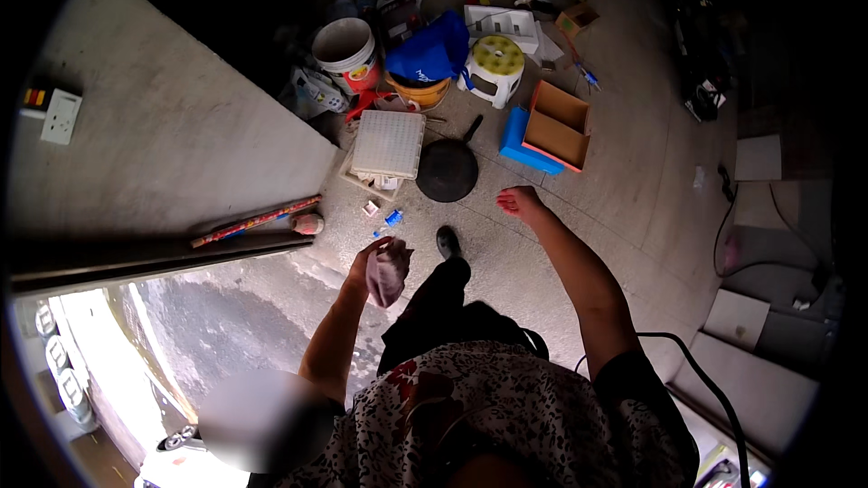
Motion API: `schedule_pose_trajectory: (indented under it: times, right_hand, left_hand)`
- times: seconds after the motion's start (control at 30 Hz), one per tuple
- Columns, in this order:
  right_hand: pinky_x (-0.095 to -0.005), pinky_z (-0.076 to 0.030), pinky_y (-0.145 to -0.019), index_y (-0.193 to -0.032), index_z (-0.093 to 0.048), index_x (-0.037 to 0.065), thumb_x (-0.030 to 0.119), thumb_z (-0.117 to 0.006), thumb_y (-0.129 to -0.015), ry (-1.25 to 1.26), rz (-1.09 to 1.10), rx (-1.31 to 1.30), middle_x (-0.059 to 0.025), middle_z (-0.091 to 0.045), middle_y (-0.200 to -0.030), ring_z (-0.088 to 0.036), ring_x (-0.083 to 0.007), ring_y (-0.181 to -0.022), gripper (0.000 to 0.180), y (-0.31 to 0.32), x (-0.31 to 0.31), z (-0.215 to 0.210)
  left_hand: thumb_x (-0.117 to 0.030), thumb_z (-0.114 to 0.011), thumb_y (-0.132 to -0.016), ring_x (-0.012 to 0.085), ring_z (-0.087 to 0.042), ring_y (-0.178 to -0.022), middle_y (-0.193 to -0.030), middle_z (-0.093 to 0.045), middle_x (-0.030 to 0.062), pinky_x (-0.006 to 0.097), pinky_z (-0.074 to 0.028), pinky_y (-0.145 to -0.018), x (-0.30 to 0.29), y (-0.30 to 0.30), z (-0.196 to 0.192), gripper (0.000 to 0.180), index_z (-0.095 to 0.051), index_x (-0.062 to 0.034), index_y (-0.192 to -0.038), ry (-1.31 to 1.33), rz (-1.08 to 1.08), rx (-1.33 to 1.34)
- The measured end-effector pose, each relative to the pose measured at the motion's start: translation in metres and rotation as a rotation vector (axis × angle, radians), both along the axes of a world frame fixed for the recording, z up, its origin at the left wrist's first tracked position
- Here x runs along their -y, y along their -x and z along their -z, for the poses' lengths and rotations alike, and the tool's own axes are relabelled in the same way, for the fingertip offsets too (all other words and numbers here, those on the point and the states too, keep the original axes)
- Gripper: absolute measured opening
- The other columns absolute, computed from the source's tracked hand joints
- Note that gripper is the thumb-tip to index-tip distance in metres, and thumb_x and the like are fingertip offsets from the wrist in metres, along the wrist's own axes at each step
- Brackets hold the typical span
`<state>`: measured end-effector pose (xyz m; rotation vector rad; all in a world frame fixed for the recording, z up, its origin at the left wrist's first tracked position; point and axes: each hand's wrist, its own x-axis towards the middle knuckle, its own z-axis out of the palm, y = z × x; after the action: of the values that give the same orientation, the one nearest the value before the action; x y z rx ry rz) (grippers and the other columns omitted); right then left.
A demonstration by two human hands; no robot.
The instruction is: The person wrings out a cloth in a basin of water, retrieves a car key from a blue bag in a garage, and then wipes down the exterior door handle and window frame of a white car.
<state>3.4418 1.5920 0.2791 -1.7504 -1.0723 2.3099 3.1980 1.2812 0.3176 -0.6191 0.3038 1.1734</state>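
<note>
Pink cloth (387,273) is bunched up in my left hand (372,262), with the fingers closed around it, above the floor (633,172). My right hand (520,202) is empty, fingers loosely curled, held out near the black pan (447,171).

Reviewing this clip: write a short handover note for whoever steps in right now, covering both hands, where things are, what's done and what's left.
Left hand: raised, grip shut on a pinkish cloth.
Right hand: held out over the floor, holding nothing that shows; open or shut is hard to tell.
Things: a black pan on the concrete floor ahead, a white grid tray beside it, then a white bucket, blue bag, stool and open cardboard box.
Done: cloth is in hand.
Left: nothing on the floor is touched yet.
</note>
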Motion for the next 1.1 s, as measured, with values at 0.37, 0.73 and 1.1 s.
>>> schedule_pose_trajectory:
  times: [0.37,0.73,1.1]
  right_hand:
    - [-0.0417,-0.051,-0.062,-0.102,-0.052,0.011,0.018,-0.053,-0.083,-0.041,0.015,0.155,-0.0126,-0.062,-0.086,-0.064,-0.0279,-0.071,0.021,0.094,-0.201,0.079]
    - [-0.0338,-0.038,-0.092,-0.125,-0.048,0.013,0.032,-0.048,-0.088,-0.714,-0.433,0.207,-0.0033,-0.052,-0.123,-0.045,-0.0204,-0.116,0.041,0.254,-0.34,0.232]
    - [-0.0428,-0.044,-0.079,-0.116,-0.054,0.018,0.047,-0.064,-0.076,-0.302,-0.425,0.255,-0.0052,-0.051,-0.121,-0.045,-0.0225,-0.112,0.051,0.32,-0.406,0.272]
  left_hand:
    - [-0.049,-0.045,-0.087,0.03,-0.061,-0.087,-0.1,-0.061,0.0221,0.039,-0.049,-0.08,-0.185,-0.013,0.003,0.061,-0.055,0.0091,-0.102,-0.114,0.013,-0.44]
    - [-0.036,-0.05,-0.088,0.0247,-0.061,-0.083,-0.092,-0.063,0.0131,0.035,-0.048,-0.079,-0.27,-0.028,0.043,0.041,-0.057,0.0026,-0.098,0.265,-0.412,-0.474]
    - [-0.02,-0.058,-0.085,0.0051,-0.05,-0.07,-0.072,-0.058,-0.0004,0.02,-0.039,-0.063,-0.318,-0.097,0.07,0.02,-0.062,-0.0013,-0.077,0.483,-0.136,-0.815]
